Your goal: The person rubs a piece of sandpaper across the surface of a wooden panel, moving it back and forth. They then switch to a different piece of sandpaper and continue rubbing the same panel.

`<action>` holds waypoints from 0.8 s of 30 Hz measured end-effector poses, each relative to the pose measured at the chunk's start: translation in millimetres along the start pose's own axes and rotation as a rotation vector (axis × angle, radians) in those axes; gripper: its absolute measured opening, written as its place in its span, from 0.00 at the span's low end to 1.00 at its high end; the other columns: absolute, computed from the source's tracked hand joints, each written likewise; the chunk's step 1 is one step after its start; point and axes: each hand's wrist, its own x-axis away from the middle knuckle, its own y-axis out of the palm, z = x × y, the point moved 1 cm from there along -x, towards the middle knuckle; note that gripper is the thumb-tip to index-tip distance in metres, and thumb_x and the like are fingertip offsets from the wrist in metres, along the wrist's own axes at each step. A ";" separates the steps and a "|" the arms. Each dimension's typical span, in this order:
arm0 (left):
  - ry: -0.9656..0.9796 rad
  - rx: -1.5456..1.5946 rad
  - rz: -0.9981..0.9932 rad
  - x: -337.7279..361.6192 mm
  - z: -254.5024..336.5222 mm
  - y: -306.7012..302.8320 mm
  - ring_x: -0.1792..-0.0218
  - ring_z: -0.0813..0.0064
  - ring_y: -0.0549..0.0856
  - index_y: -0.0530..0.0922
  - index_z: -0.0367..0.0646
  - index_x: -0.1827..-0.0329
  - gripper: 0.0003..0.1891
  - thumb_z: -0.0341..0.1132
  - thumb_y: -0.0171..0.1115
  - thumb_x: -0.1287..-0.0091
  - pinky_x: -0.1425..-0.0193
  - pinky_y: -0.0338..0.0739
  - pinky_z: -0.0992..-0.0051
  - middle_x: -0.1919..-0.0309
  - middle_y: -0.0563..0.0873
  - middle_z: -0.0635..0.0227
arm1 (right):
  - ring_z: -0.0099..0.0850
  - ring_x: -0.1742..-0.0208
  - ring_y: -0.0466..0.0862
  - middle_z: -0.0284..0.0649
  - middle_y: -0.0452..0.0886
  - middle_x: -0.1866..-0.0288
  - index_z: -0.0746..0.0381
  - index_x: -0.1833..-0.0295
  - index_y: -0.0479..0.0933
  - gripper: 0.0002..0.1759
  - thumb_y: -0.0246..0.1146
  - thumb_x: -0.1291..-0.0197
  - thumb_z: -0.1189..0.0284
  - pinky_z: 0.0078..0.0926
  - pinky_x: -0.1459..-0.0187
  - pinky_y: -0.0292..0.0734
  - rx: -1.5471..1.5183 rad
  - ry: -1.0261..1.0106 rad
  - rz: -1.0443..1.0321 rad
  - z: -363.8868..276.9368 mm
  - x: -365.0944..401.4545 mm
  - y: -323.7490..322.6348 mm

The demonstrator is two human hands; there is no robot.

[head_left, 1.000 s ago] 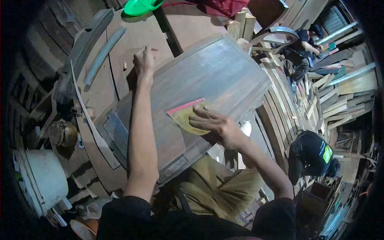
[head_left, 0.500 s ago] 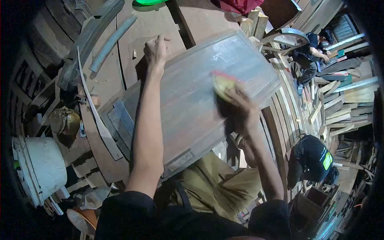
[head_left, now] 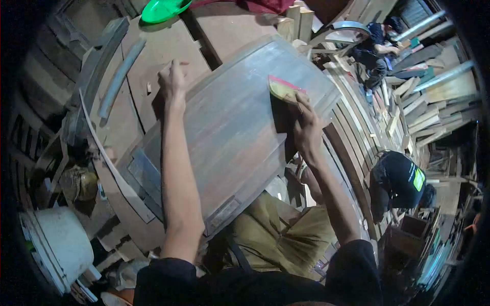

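A long wooden panel [head_left: 229, 137] with grey, dusty-looking streaks lies slantwise in front of me. My right hand [head_left: 306, 122] grips a yellow-green pad with a pink edge [head_left: 282, 87] over the panel's right part, fingers and thumb closed on its lower side. The pad casts a dark shadow on the surface. At the panel's far long edge is my left hand [head_left: 173, 81], its fingers curled in; I cannot tell whether anything is inside them. The left forearm crosses over the panel's left part. A bluish flat rectangle [head_left: 144, 167] marks the panel's left end.
A thin curved wooden strip [head_left: 112, 163] and a grey-blue rod [head_left: 121, 79] lie to the left. Beyond stands a green bowl [head_left: 162, 11]. A white bucket [head_left: 64, 245] is at lower left. Wooden slats [head_left: 352, 132] extend rightward, where two people [head_left: 398, 178] are among timber.
The pad in my right hand has gone from blurred to sharp and sits slightly higher on the panel. The view has shifted, moving the panel and left hand leftward.
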 end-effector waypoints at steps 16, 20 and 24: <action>-0.024 -0.045 -0.002 -0.2 0.2 1.1 0.67 0.67 0.81 0.86 0.41 0.63 0.19 0.45 0.51 0.37 0.62 0.73 0.68 0.74 0.82 0.58 | 0.44 0.37 0.78 0.50 0.82 0.43 0.58 0.41 0.81 0.22 0.55 0.41 0.79 0.34 0.35 0.70 0.221 0.105 0.132 -1.1 -107.6 -35.9; 0.051 -0.015 -0.004 0.5 1.0 2.8 0.83 0.87 0.64 0.84 0.41 0.63 0.17 0.41 0.49 0.30 0.80 0.55 0.80 0.82 0.65 0.80 | 0.46 0.34 0.76 0.52 0.79 0.39 0.61 0.44 0.82 0.19 0.57 0.41 0.78 0.36 0.34 0.69 0.543 -0.417 -0.307 -24.8 -76.0 13.5; 0.034 -0.001 0.006 3.9 4.4 3.1 0.79 0.85 0.68 0.85 0.41 0.64 0.17 0.41 0.49 0.30 0.77 0.61 0.80 0.82 0.67 0.77 | 0.39 0.32 0.74 0.50 0.80 0.40 0.62 0.45 0.82 0.18 0.58 0.40 0.80 0.32 0.33 0.69 0.477 -0.147 0.025 22.8 -103.6 -9.2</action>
